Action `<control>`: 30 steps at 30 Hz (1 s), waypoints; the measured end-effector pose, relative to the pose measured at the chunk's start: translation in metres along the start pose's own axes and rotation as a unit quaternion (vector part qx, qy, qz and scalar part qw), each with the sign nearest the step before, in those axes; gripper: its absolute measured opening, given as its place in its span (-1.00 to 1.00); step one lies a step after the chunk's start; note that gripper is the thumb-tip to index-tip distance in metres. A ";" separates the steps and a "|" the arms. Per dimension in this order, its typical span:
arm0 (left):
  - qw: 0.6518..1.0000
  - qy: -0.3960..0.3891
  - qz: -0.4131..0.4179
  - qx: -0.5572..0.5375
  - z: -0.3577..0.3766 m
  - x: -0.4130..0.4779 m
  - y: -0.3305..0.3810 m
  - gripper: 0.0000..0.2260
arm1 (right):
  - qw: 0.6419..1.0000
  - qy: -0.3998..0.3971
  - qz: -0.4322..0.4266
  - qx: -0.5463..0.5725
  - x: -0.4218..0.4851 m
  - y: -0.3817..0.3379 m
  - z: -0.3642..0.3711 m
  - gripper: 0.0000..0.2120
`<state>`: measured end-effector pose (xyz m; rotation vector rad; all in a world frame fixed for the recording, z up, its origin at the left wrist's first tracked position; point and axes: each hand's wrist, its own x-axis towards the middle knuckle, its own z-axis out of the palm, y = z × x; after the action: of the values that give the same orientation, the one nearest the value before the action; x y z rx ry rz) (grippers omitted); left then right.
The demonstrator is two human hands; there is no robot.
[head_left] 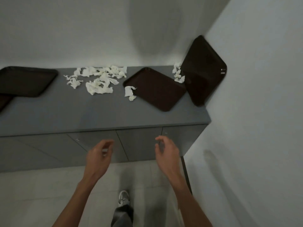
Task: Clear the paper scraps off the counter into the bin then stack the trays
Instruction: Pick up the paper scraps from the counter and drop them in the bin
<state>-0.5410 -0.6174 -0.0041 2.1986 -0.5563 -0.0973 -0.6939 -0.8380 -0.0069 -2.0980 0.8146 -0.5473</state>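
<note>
Hovering before the grey cabinet doors (pixel 139 145), below the counter's front edge, the left hand (pixel 98 154) and right hand (pixel 167 149) hold nothing, their fingers loosely curled. On the grey counter (pixel 98 112) most of the torn white paper scraps (pixel 98 79) lie heaped toward the back wall, between the left tray (pixel 24 81) and the flat tray (pixel 155 89) right of centre. Two stray scraps (pixel 130 93) lie at the flat tray's left corner. The corner scraps (pixel 177 72) sit beside the leaning tray (pixel 203 69), which is propped against the right wall. A white shoe (pixel 123 198) stands on the tiled floor (pixel 49 194).
</note>
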 end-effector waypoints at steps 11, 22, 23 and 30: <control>0.996 -0.082 0.025 0.038 -0.025 0.141 -0.064 -0.80 | 0.999 -0.027 -0.035 -0.027 0.105 -0.057 0.116 -0.79; 0.981 -0.162 0.057 0.095 0.029 0.324 -0.057 -0.70 | 0.984 -0.119 -0.023 -0.131 0.249 -0.061 0.180 -0.74; 0.978 -0.172 0.055 0.101 0.038 0.343 -0.051 -0.67 | 0.980 -0.124 -0.032 -0.150 0.263 -0.058 0.186 -0.73; 0.942 -0.241 0.105 0.207 0.109 0.443 -0.023 -0.38 | 0.951 -0.178 -0.105 -0.230 0.338 -0.026 0.226 -0.58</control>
<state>-0.1629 -0.8712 -0.0388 2.5107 -1.1708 -0.4503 -0.3086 -0.9467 -0.0843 -2.6308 0.5453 -0.0729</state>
